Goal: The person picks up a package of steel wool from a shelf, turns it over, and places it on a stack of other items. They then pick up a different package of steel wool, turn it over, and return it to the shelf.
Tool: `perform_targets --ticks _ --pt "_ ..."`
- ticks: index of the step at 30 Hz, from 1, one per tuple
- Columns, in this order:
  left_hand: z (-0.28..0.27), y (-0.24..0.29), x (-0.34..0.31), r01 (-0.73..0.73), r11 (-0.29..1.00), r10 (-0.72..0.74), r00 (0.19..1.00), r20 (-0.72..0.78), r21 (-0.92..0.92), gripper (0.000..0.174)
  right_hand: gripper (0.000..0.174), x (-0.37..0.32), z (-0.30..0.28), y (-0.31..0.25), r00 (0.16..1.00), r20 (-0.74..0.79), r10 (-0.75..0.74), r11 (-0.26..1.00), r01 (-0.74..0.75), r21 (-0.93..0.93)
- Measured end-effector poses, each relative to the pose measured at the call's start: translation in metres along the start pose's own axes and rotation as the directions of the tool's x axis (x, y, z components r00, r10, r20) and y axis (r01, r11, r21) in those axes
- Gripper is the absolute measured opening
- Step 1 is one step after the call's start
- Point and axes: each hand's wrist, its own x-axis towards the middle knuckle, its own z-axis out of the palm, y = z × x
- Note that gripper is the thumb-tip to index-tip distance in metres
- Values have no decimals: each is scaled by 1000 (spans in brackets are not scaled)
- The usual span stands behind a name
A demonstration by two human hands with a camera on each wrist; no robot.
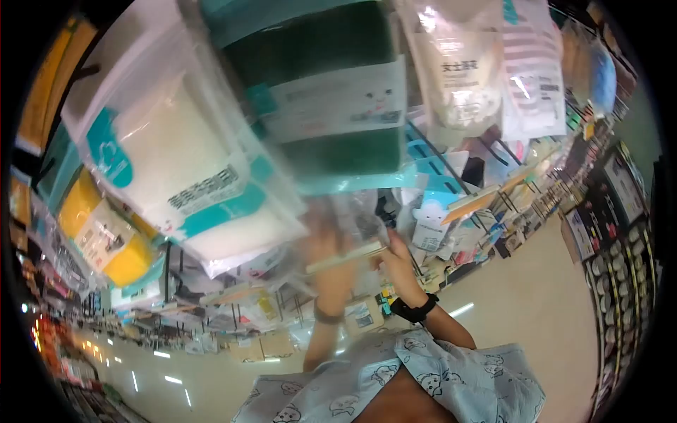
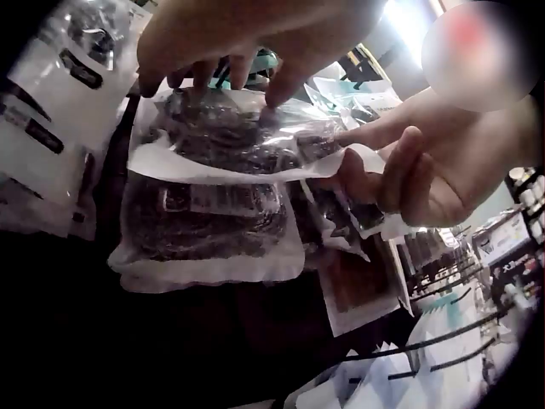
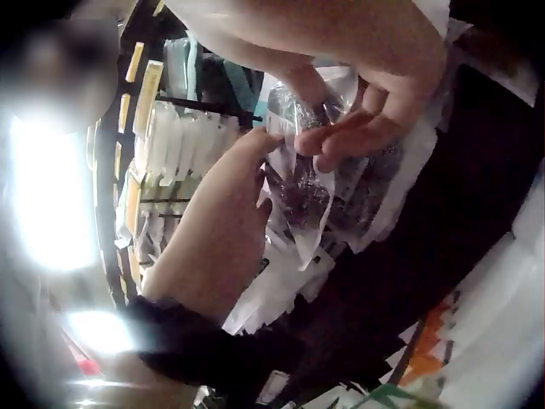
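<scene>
A clear plastic pack (image 2: 226,128) with dark contents and a pale edge strip lies between both hands. My left hand (image 2: 255,38) holds its upper edge in the left wrist view, fingertips against the film. From the other side my right hand (image 3: 366,102) pinches the crinkled plastic between thumb and fingers. In the head view the left hand (image 1: 328,240) is blurred, and the right hand (image 1: 398,264) is beside it, behind a pale label strip (image 1: 349,257). Another dark pack (image 2: 213,221) hangs just below the held one. What the dark contents are I cannot tell.
Large bagged goods hang overhead: a white pack (image 1: 176,141), a dark green pack (image 1: 324,84) and a sock pack (image 1: 462,70). A yellow pack (image 1: 106,225) hangs at left. Metal hooks (image 1: 444,162) stick out at right. A black display rack (image 1: 620,282) stands across the aisle floor (image 1: 508,317).
</scene>
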Motion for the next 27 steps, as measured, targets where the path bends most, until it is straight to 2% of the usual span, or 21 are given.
perform_targets --ticks 2,3,5,6,8,9,11,13,14,15,17,18,19,20,21,23,24,26,27 --pt "4 -1 1 6 998 -7 1000 -10 -57 57 51 -5 -5 23 998 45 52 999 -52 -4" --pt "7 0 4 11 996 -12 1000 -14 -87 56 55 -4 -5 16 995 68 78 997 -77 -8" --pt "10 10 9 71 937 -99 993 -63 -342 57 48 -15 -1 -12 942 88 323 921 -334 199" --pt "15 13 9 222 841 -251 968 8 -493 57 42 -21 -5 -18 944 130 302 939 -319 129" --pt "22 18 8 210 911 -226 974 -4 -355 60 32 -45 -29 -23 939 209 272 961 -275 -16" --pt "20 17 10 15 999 -18 997 -77 -41 62 30 -58 -44 -24 935 252 251 968 -238 -82" --pt "27 22 10 -58 996 65 992 -108 70 63 28 -71 -70 -14 912 385 142 983 -84 -164" --pt "36 30 -3 -14 1000 10 987 -161 -26 59 27 -89 -93 -9 900 353 256 963 -207 -170" --pt "41 29 -13 -6 1000 2 980 -199 -22 50 27 -96 -109 -9 888 335 314 948 -271 -167" --pt "48 32 -26 6 1000 -11 971 -239 -20 46 27 -98 -129 -14 910 301 285 954 -236 -187" --pt "53 60 -48 49 988 -86 961 -262 -145 32 27 -108 -170 -34 940 249 235 956 -176 -235" --pt "64 59 -65 59 979 -110 959 -259 -197 23 26 -112 -194 -49 934 203 295 943 -250 -217" --pt "74 60 -83 73 967 -137 957 -255 -243 15 26 -121 -218 -47 948 160 274 946 -236 -223" --pt "84 74 -100 145 923 -238 943 -233 -356 9 27 -131 -243 -44 959 123 256 947 -224 -229" --pt "91 94 -112 307 872 -400 896 -193 -380 8 27 -136 -267 -45 969 90 228 950 -202 -236" --pt "109 145 -131 461 694 -621 772 -136 -553 9 27 -158 -316 -51 982 21 186 926 -168 -338" --pt "123 157 -142 471 608 -671 735 -96 -640 9 28 -171 -341 -56 986 -19 163 908 -157 -389" --pt "160 174 -173 487 395 -754 656 28 -779 11 28 -195 -389 -67 967 -48 250 901 -251 -355" --pt "170 206 -173 497 393 -717 692 80 -774 10 28 -205 -414 -73 954 -70 293 890 -299 -345"
